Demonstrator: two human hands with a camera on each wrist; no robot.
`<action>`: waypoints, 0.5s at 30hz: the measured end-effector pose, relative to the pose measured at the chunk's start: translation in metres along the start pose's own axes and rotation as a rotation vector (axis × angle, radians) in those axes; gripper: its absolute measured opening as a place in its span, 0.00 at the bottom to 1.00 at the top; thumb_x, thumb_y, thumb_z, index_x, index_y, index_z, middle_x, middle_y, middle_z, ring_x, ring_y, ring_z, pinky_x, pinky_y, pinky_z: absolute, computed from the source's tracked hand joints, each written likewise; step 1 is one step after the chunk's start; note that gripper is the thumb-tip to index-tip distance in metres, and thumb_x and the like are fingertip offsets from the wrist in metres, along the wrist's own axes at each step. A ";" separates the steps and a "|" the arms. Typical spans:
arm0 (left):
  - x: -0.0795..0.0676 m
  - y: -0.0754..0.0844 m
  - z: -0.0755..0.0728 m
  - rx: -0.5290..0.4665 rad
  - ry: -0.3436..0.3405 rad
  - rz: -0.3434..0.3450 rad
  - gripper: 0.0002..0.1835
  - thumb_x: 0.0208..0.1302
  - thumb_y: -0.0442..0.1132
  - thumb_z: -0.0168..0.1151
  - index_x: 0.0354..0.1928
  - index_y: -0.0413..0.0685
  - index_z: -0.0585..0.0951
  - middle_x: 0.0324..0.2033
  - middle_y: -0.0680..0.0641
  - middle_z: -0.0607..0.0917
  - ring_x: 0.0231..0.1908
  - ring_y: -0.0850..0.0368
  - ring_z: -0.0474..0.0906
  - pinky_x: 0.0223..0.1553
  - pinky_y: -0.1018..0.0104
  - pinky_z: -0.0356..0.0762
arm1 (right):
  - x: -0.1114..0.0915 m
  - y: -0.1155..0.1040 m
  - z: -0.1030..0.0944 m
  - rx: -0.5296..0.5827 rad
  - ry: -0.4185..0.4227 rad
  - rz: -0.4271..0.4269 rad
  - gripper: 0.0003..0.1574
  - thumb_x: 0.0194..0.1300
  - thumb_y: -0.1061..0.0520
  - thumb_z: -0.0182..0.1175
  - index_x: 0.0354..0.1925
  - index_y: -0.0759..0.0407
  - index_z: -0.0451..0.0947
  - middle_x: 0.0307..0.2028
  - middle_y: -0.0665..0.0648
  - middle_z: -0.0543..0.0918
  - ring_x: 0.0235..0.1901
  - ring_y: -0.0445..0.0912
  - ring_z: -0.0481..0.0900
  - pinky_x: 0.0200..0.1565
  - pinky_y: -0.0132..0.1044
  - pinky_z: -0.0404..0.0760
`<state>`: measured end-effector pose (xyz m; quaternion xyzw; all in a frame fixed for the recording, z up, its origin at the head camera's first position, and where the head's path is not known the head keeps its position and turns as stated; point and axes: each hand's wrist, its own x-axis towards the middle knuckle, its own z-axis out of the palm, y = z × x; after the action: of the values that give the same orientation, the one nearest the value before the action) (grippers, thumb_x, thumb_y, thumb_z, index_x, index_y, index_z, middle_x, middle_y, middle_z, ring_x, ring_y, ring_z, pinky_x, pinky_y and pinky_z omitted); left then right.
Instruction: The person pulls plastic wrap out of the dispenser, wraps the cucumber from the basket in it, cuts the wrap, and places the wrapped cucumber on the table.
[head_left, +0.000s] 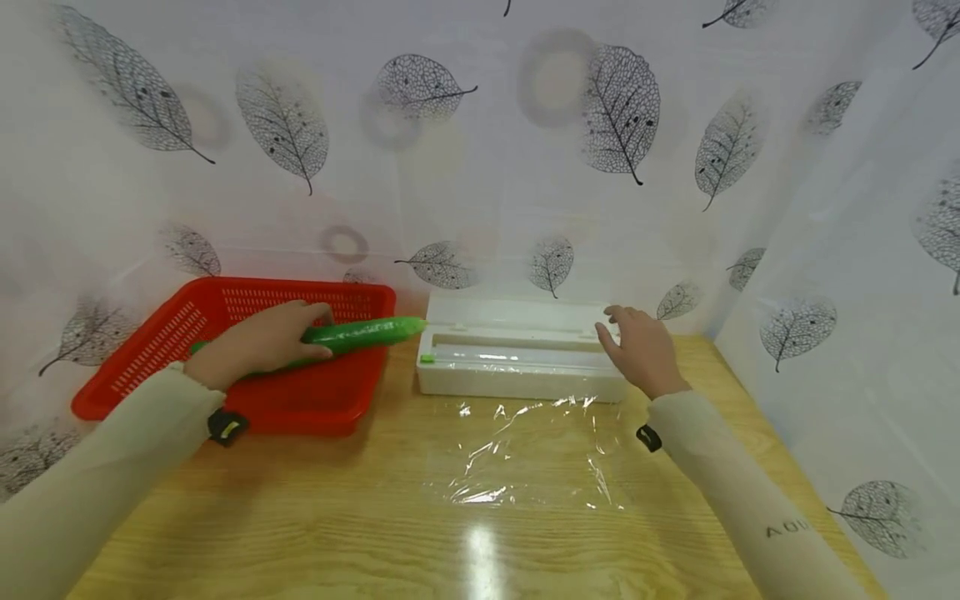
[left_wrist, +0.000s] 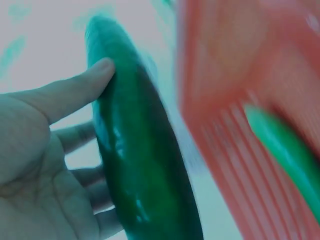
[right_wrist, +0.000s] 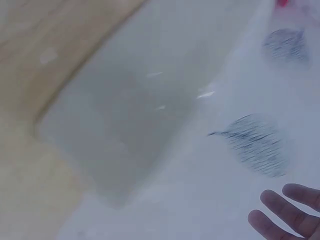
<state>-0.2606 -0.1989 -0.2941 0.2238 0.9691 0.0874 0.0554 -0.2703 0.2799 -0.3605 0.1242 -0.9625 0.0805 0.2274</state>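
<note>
My left hand (head_left: 266, 342) grips a long green cucumber (head_left: 367, 332) over the red basket (head_left: 356, 404), and the cucumber's tip points right past the rim. In the left wrist view the thumb and fingers lie on either side of the cucumber (left_wrist: 137, 145). A second green cucumber (left_wrist: 285, 145) shows by the slotted basket wall there. My right hand (head_left: 641, 350) is at the right end of a white cling film dispenser (head_left: 517, 385), holding nothing. Its fingers (right_wrist: 285, 215) are spread in the right wrist view, apart from the box.
From the dispenser a sheet of clear cling film (head_left: 525, 467) runs forward over the wooden table (head_left: 360, 525). The dispenser's lid (head_left: 517, 312) stands raised behind it. A leaf-patterned white curtain (head_left: 480, 183) closes off the back and the right side.
</note>
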 end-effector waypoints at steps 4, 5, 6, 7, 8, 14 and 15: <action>0.003 0.048 0.008 -0.070 0.020 0.000 0.23 0.57 0.50 0.66 0.50 0.47 0.74 0.35 0.47 0.77 0.35 0.54 0.71 0.37 0.61 0.76 | 0.002 -0.038 -0.021 0.063 0.109 -0.142 0.21 0.65 0.50 0.56 0.50 0.65 0.75 0.41 0.63 0.84 0.40 0.57 0.80 0.43 0.54 0.77; 0.004 0.059 0.010 -0.082 0.021 0.008 0.22 0.57 0.49 0.66 0.49 0.48 0.74 0.35 0.47 0.76 0.35 0.54 0.71 0.35 0.62 0.75 | 0.001 -0.048 -0.025 0.082 0.126 -0.178 0.21 0.64 0.51 0.57 0.49 0.64 0.76 0.41 0.62 0.84 0.41 0.57 0.80 0.45 0.54 0.77; 0.005 0.069 0.013 -0.091 0.022 0.015 0.22 0.57 0.50 0.66 0.49 0.49 0.73 0.35 0.47 0.76 0.35 0.54 0.71 0.35 0.63 0.75 | 0.000 -0.057 -0.029 0.100 0.136 -0.216 0.21 0.63 0.52 0.58 0.49 0.64 0.76 0.42 0.62 0.84 0.42 0.57 0.80 0.46 0.53 0.77; 0.006 0.079 0.015 -0.101 0.024 0.025 0.21 0.57 0.50 0.66 0.49 0.50 0.73 0.35 0.47 0.76 0.35 0.54 0.72 0.34 0.64 0.75 | -0.001 -0.065 -0.032 0.115 0.143 -0.256 0.21 0.62 0.52 0.59 0.49 0.64 0.76 0.43 0.61 0.84 0.43 0.56 0.80 0.48 0.53 0.77; 0.007 0.088 0.018 -0.100 0.031 0.037 0.21 0.57 0.50 0.66 0.49 0.51 0.73 0.36 0.47 0.76 0.35 0.54 0.72 0.34 0.64 0.75 | -0.002 -0.073 -0.035 0.128 0.144 -0.294 0.22 0.61 0.52 0.60 0.49 0.64 0.76 0.43 0.61 0.83 0.45 0.56 0.80 0.49 0.52 0.77; 0.016 0.130 0.034 -0.102 0.045 0.108 0.22 0.57 0.52 0.65 0.49 0.52 0.73 0.42 0.46 0.78 0.33 0.55 0.74 0.33 0.64 0.76 | -0.017 -0.108 -0.040 0.150 0.085 -0.485 0.33 0.53 0.44 0.65 0.53 0.60 0.75 0.47 0.58 0.82 0.50 0.52 0.78 0.53 0.48 0.75; 0.017 0.135 0.036 -0.102 0.043 0.117 0.21 0.57 0.52 0.65 0.48 0.52 0.73 0.43 0.46 0.78 0.33 0.55 0.74 0.32 0.64 0.76 | -0.019 -0.111 -0.040 0.144 0.069 -0.502 0.36 0.52 0.42 0.66 0.54 0.60 0.75 0.48 0.57 0.81 0.50 0.51 0.78 0.53 0.48 0.75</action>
<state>-0.2135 -0.0667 -0.3045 0.2752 0.9496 0.1445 0.0405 -0.2058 0.1859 -0.3227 0.3722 -0.8850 0.0941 0.2636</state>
